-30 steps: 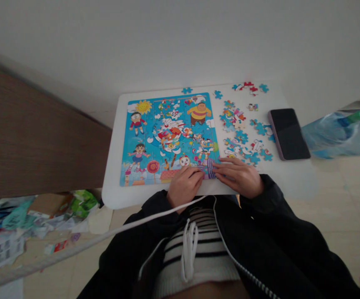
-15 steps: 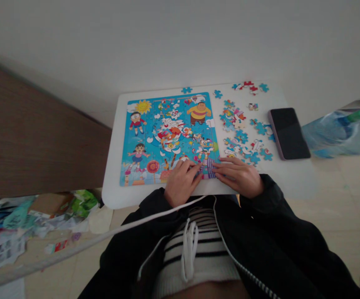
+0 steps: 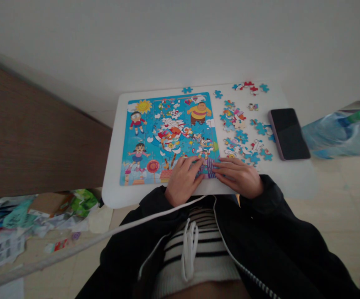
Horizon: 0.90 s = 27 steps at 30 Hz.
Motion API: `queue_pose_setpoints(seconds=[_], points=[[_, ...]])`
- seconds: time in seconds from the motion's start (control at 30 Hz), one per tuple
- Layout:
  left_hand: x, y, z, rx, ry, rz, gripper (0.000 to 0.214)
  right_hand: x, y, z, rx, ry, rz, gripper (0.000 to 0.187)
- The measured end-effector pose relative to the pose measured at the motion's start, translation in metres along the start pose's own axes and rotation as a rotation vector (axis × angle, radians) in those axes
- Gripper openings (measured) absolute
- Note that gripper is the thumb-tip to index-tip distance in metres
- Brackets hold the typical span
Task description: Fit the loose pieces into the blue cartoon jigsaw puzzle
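A jigsaw puzzle with cartoon figures on a blue ground lies flat on a small white table. Over its lower right part, my left hand rests with fingers bent and slightly apart, the tips touching the pieces. From the right, my right hand reaches across the puzzle's edge. Its fingers are stretched out, and their tips lie by a purple striped patch between the two hands. The pieces beneath my fingertips are partly hidden. Neither hand shows a piece lifted off the board.
Loose puzzle pieces lie scattered right of the puzzle, several more along the back edge. A dark-screened phone sits at the table's right. Beyond it is a clear plastic bottle. A white cord crosses before me. Bags and papers litter the floor.
My left hand has shifted slightly forward and right over the puzzle, its fingers less bent. My right hand stays nearly in place; the loose pieces and phone have not moved.
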State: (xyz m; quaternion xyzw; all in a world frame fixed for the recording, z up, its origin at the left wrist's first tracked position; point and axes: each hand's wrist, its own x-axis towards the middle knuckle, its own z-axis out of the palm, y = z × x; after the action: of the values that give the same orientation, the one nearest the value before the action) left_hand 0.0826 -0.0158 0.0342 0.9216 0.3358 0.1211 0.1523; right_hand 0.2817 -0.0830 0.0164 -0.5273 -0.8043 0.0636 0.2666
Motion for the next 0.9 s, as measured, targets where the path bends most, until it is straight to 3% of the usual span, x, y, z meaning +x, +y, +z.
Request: queue_pose_setpoints(seconds=[0.2,0.4,0.57,0.73,0.9], points=[[0.008,0.001,-0.010,0.076,-0.107,-0.045,0.034,0.003,-0.003,-0.003,-0.008,0.018,-0.004,0.019],[0.010,-0.002,-0.017,-0.069,-0.022,-0.050,0.012,0.005,-0.003,-0.004,0.030,0.020,-0.015,0.017],[0.014,-0.004,-0.023,-0.359,0.148,-0.273,0.003,0.006,-0.003,-0.005,0.071,0.006,0.007,0.016],[0.023,-0.003,-0.011,-0.816,0.219,-0.414,0.010,0.008,-0.005,-0.006,0.165,0.073,0.146,0.017],[0.031,0.002,0.004,-1.008,0.242,-0.477,0.012,0.021,-0.006,-0.007,0.331,0.174,0.410,0.031]])
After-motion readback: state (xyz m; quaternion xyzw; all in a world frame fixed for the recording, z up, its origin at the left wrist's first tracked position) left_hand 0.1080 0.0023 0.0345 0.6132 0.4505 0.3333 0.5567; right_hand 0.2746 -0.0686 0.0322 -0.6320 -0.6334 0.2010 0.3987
